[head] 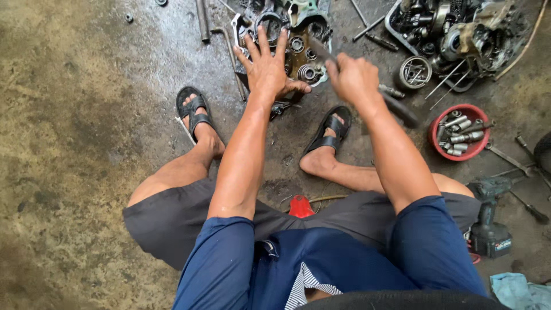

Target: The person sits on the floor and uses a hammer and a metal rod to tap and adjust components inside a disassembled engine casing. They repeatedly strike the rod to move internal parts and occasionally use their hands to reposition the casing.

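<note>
An oily engine case half [298,40] with bearings lies on the concrete floor between my sandalled feet. My left hand [265,66] lies flat on its near left side, fingers spread. My right hand [354,77] is closed around a dark tool handle [396,106]; its blurred far end [321,50] reaches over the case. Which tool it is cannot be made out.
A red bowl of sockets [459,132] stands at the right. Behind it lie a tray of engine parts [459,31] and a round tin [414,72]. A cordless drill [489,221], wrenches [508,159] and a metal rod [202,20] lie on the floor. A red object [301,205] shows below my legs.
</note>
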